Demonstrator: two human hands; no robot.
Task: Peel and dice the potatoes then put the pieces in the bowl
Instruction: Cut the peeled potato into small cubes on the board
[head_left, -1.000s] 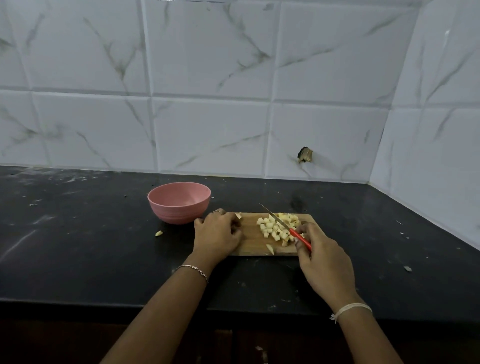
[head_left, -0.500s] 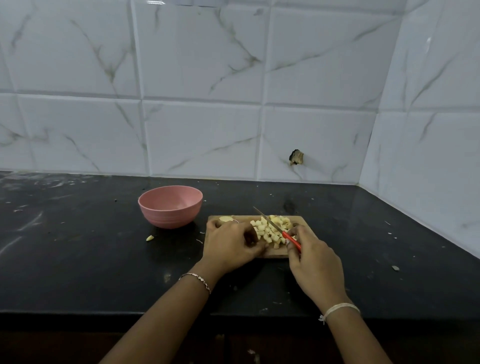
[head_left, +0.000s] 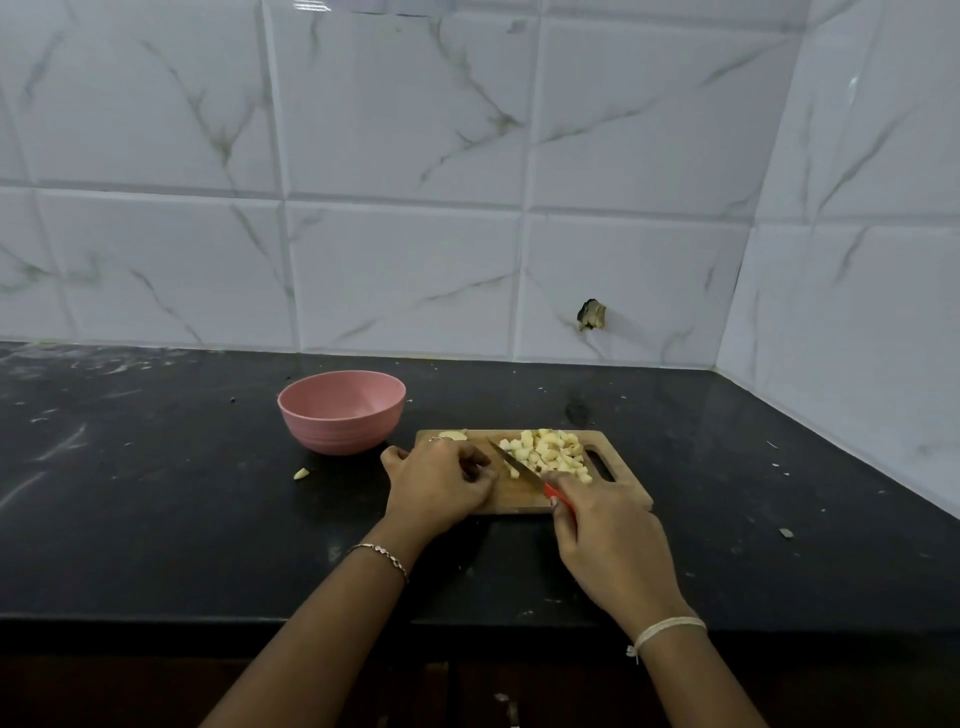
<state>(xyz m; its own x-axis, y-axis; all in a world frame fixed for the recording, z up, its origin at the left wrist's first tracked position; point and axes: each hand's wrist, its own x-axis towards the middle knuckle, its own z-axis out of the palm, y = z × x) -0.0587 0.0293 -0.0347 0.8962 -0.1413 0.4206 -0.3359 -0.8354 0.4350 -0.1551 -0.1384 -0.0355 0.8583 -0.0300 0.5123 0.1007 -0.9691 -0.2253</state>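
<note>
A small wooden cutting board (head_left: 519, 500) lies on the black counter. A heap of diced potato (head_left: 550, 453) sits on its right half, and a larger potato piece (head_left: 453, 435) rests at its back left corner. My right hand (head_left: 608, 540) is shut on a red-handled knife (head_left: 513, 462), whose blade angles left beside the heap. My left hand (head_left: 441, 480) rests on the board's left half with its fingers curled down next to the blade. What lies under them is hidden. The pink bowl (head_left: 337, 434) stands left of the board, with no pieces visible in it.
A stray potato bit (head_left: 301, 473) lies on the counter in front of the bowl. Small scraps dot the black counter (head_left: 156, 519). Tiled walls close off the back and the right side. The counter's front edge runs under my forearms.
My left hand slid right along the board toward the blade and now covers the loose piece that lay near the board's front edge. The knife stays beside the heap.
</note>
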